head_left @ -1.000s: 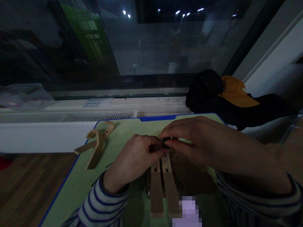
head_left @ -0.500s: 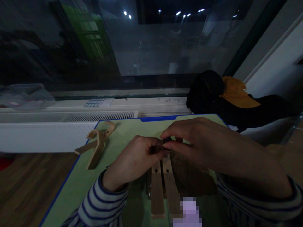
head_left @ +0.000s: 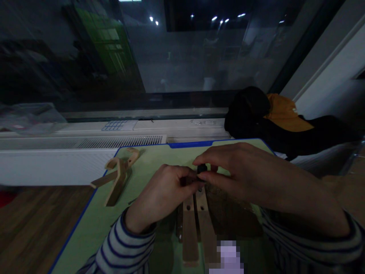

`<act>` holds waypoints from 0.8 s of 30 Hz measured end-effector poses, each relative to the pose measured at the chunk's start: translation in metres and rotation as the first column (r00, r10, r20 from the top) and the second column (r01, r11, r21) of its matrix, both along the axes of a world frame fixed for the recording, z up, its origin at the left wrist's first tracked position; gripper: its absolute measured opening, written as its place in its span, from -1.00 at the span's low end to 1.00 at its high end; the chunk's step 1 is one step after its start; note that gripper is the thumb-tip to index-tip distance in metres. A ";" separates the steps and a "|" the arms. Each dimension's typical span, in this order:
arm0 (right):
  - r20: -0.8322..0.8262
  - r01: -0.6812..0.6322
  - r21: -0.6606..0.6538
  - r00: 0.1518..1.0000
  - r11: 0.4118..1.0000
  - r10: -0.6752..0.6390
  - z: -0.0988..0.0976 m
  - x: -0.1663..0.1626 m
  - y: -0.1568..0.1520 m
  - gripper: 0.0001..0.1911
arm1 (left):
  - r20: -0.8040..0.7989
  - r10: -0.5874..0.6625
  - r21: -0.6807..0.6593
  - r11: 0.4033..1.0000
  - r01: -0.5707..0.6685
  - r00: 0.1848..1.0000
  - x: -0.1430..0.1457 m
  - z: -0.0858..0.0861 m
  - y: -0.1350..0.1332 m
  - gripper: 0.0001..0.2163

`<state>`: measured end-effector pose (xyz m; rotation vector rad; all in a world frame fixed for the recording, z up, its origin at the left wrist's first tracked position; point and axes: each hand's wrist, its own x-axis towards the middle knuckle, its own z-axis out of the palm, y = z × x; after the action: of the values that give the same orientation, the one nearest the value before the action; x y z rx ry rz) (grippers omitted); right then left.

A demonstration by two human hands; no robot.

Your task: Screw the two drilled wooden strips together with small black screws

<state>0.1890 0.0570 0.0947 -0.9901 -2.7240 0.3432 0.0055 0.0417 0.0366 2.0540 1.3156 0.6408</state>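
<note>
Currently, black piece: small, dark, mid-bench, at the far ends of two wood strips; exact fit hidden by fingers.
Right hand: reaching in from the right, narrow pinch, thumb and forefinger about the black piece.
Left hand: thumb and forefinger drawn in close beside it, over the strips' far ends; cannot tell what, if anything, they grip.
Strips: left one and right one side by side, narrow gap between, a dark hole showing in each.
Step, by my reading: fitting or turning the black piece at the strips' ends, right fingertips working, left steadying.
Next move, my judgement: calls for a fine fingertip grip, black piece kept in line, strips held from shifting.
Brown item: dark, under the right hand; too dim to identify.
Wooden frame: crossed pieces with curved ends, left side of the bench, well apart from the hands.
Beyond: radiator to the left; orange cap on dark cloth, right.
</note>
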 end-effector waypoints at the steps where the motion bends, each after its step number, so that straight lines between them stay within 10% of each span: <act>1: -0.009 -0.009 -0.007 1.000 1.000 0.009 0.001 0.000 0.000 -0.78 | -0.006 0.000 0.007 1.000 0.001 1.000 0.000 0.000 0.000 -0.84; 24: 0.008 0.004 -0.044 1.000 0.999 -0.004 -0.001 -0.002 0.002 -0.81 | 0.003 0.011 -0.012 1.000 -0.011 1.000 0.000 -0.003 -0.002 -0.84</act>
<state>0.1873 0.0588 0.0937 -1.0104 -2.7321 0.4007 0.0052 0.0401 0.0340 2.0368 1.3262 0.6390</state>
